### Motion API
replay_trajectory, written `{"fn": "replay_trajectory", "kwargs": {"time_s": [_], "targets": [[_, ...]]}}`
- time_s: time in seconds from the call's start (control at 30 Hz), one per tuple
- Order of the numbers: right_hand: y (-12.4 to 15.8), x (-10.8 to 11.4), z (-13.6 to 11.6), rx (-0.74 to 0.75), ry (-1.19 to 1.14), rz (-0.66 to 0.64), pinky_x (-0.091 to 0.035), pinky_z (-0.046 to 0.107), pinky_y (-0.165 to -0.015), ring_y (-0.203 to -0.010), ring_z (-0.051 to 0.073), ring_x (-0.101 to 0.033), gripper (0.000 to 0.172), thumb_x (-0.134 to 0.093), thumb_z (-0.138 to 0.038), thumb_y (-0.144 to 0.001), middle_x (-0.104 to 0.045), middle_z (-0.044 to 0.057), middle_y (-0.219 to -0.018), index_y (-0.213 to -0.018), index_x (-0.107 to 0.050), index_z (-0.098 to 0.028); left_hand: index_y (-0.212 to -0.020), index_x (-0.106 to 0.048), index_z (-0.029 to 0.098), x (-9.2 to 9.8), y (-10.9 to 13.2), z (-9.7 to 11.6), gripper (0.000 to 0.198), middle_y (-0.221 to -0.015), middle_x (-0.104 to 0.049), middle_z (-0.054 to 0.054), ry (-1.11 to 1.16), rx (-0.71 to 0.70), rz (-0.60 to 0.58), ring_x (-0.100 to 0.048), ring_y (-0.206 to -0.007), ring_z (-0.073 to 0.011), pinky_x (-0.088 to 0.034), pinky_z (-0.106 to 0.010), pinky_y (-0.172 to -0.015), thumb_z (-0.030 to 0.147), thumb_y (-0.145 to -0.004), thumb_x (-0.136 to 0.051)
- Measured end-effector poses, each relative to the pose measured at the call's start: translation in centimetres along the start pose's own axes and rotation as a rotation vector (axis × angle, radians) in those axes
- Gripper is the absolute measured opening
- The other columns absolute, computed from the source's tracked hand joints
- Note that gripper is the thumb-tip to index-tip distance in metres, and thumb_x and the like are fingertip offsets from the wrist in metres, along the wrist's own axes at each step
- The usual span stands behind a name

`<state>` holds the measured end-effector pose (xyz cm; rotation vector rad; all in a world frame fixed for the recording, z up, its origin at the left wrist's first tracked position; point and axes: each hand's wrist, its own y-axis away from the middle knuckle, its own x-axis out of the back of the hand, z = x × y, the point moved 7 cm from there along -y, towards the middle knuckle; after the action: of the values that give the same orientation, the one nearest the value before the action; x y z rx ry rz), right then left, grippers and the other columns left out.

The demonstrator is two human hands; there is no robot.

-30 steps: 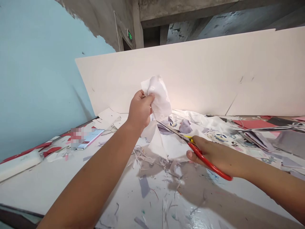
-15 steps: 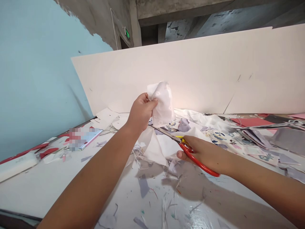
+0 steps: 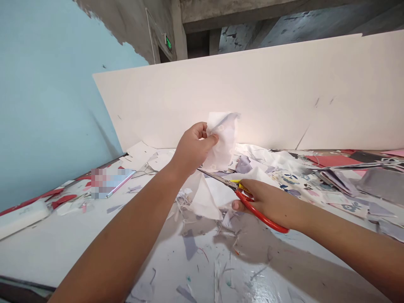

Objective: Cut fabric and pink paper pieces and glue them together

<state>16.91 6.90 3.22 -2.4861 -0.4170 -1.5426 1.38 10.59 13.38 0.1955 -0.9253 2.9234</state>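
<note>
Fingers (image 3: 199, 131) of our L hand (image 3: 191, 153) pinch together on a white cloth (image 3: 222, 141), thumb pressed to it, mid-frame; cloth stands up above the hand & hangs in a fold below it. We've got our R hand (image 3: 268, 202) curled closed round red-handled scissors (image 3: 260, 215), yellow at the pivot, blades pointing up-left, tips just beside the hanging cloth; can't tell if they touch it. Under both hands: white-topped table (image 3: 59, 256) w/ cut scraps (image 3: 192, 240). Right side of table: floral print fabric (image 3: 284, 179), red sheet (image 3: 328, 159). Lower left: white block (image 3: 23, 219). Left of centre: pixelated patch (image 3: 101, 183) by a pink pen (image 3: 121, 184). Behind: white board (image 3: 252, 84), blue wall (image 3: 47, 105) upper left, green exit sign (image 3: 168, 42) top.
</note>
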Motion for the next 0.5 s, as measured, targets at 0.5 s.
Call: {"fn": "replay_trajectory", "kwargs": {"time_s": [0.5], "targets": [[0.02,-1.00,-0.53,-0.058,-0.094,0.010,-0.030,0.022,-0.045,-0.049,0.012,-0.043,0.036,-0.047,-0.056,-0.070,-0.049,-0.002,-0.060,-0.067,-0.037,-0.021,-0.069,-0.046,0.020,-0.28,0.52,0.33,0.010,-0.060,-0.035,0.004,-0.046,-0.034,0.084,-0.036,-0.050,-0.0066,-0.032,-0.020,-0.050,0.026,-0.071,-0.053]]}}
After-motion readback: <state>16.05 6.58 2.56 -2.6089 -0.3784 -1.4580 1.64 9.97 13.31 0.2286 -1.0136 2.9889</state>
